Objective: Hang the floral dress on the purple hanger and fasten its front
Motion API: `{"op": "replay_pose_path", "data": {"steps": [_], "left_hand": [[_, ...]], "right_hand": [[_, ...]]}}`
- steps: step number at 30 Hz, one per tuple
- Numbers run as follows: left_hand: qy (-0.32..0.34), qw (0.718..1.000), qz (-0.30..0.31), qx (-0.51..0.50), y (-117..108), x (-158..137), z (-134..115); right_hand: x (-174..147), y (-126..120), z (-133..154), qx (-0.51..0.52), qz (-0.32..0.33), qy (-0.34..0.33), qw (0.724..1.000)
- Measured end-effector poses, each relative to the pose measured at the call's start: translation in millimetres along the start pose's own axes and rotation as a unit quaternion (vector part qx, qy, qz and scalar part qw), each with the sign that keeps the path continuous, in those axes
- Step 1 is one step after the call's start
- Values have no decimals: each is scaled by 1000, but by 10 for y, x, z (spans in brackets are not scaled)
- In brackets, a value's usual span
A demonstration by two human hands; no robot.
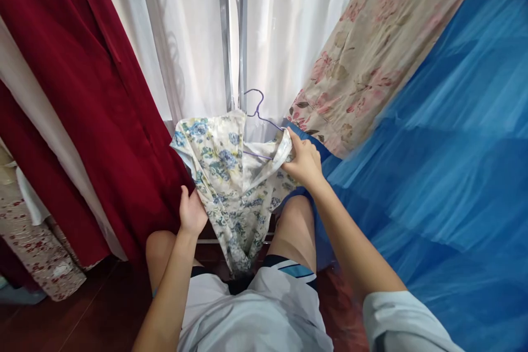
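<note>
A white dress (225, 168) with blue flowers and a V-shaped neckline hangs in front of my knees. A thin purple hanger (259, 104) runs through its neck opening, its hook free above. My right hand (304, 158) is closed on the dress's right shoulder, with the thumb and fingers pinching the fabric near the hanger's end. Against the left side edge of the dress lies my left hand (193, 212), open, its thumb stretched up and apart. The other fingers of that hand are partly hidden by the fabric.
Dark red cloth (111, 93) hangs on the left, beside white curtains (198, 38) and a metal pole (241, 27). On the right hang a beige floral garment (363, 60) and a large blue tulle skirt (445, 192). The floor (94, 308) is dark red tile.
</note>
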State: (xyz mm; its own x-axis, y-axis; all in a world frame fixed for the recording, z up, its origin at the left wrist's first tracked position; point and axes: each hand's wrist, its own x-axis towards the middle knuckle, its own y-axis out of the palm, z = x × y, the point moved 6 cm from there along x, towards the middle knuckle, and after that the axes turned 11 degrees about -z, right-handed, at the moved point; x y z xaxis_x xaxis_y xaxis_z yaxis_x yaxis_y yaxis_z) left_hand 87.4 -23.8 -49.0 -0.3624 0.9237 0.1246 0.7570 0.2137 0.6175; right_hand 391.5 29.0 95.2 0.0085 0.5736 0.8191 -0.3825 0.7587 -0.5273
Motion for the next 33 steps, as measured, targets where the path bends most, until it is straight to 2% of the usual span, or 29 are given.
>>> {"op": "replay_pose_path", "data": {"steps": [3, 6, 9, 13, 17, 19, 21, 23, 25, 26, 28, 33], "left_hand": [[37, 999, -9, 21, -132, -85, -13], [111, 986, -74, 99, -340, -129, 29], [147, 966, -146, 153, -616, -170, 148], [147, 952, -173, 208, -907, -270, 323], [127, 950, -179, 221, -1036, -400, 399], [118, 950, -190, 219, -1075, -443, 407], [116, 950, -198, 213, -1107, -468, 404], [114, 949, -204, 213, -1134, -484, 401], [108, 947, -207, 222, -1145, -502, 407], [107, 946, -205, 229, -1138, -515, 410], [109, 945, -191, 242, -1094, -549, 412], [105, 946, -163, 259, -958, -646, 412]], "right_hand": [[200, 27, 170, -15, 25, -6, 1000], [209, 25, 298, -10, 16, -35, 999], [100, 22, 305, 17, 3, -73, 997], [-28, 38, 244, 50, 9, -114, 992], [-301, 9, 325, 129, -25, -134, 982], [-608, 33, 360, 198, -51, -94, 974], [-1017, 164, 365, 277, -48, -16, 960], [-1463, 454, 394, 347, 35, 74, 934], [-1872, 814, 516, 394, 178, 129, 893], [-2021, 957, 581, 407, 224, 151, 873], [-2182, 1159, 703, 416, 266, 184, 850], [-2133, 1289, 817, 380, 232, 239, 863]]}}
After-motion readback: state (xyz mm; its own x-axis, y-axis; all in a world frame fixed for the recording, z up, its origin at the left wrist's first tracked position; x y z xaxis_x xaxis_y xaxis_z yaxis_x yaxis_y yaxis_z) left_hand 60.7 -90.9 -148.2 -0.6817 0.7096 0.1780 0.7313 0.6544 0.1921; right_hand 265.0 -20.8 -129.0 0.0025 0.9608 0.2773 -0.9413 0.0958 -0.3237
